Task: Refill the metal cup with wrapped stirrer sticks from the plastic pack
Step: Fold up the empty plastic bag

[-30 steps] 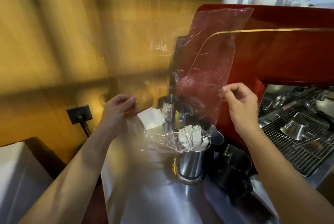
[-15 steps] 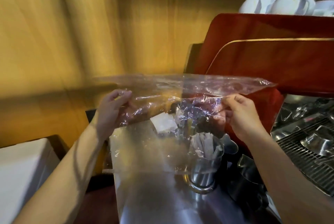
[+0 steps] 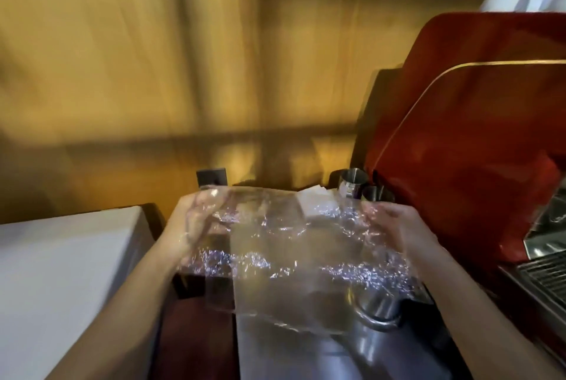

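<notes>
Plastic pack looks empty, spread flat between my hands over the metal cup, hiding its mouth. Left hand and right hand each pinch an end. Feather-light, limp, slippery; I'd grip edges. Espresso machine right.

Both hands have lowered the plastic pack from upright to flat, covering the metal cup.
</notes>
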